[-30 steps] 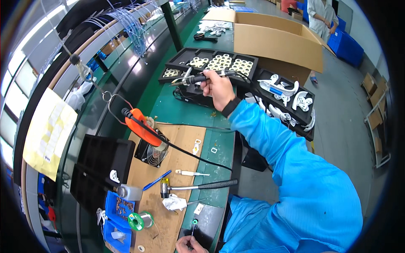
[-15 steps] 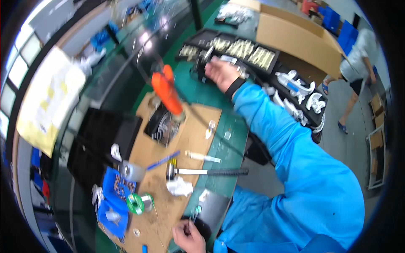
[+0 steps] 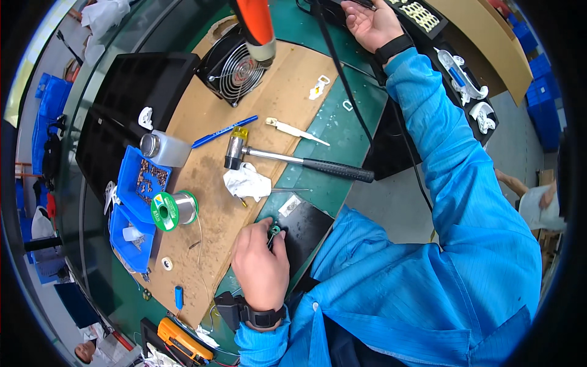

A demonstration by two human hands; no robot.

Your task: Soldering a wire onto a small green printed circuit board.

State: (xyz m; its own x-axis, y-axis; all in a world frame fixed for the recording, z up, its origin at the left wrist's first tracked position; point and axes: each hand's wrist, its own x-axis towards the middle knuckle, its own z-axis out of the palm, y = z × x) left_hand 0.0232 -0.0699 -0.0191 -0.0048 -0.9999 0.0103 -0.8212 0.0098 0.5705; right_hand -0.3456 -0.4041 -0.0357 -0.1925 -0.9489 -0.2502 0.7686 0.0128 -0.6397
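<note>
left hand (image 3: 262, 266) has fingers pinching the small green ring part (image 3: 274, 230) by the black mat (image 3: 306, 235); keep that pinch light, steady; right hand (image 3: 374, 29) half-curled, can't tell if gripping

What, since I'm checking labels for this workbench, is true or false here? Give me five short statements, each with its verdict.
1. The slim blue pen lies on the flat brown board. True.
2. The metal-shafted hammer has a bright yellow grip. False: its grip is black; one end of its head is yellow.
3. The left hand pinches a small green ring-tipped piece. True.
4. The green-flanged spool of silvery wire sits inside a blue plastic bin. False: it is on the board, beside the blue plastic bins.
5. A crumpled white cloth or tissue lies between the hammer's head and the left hand. True.
</note>
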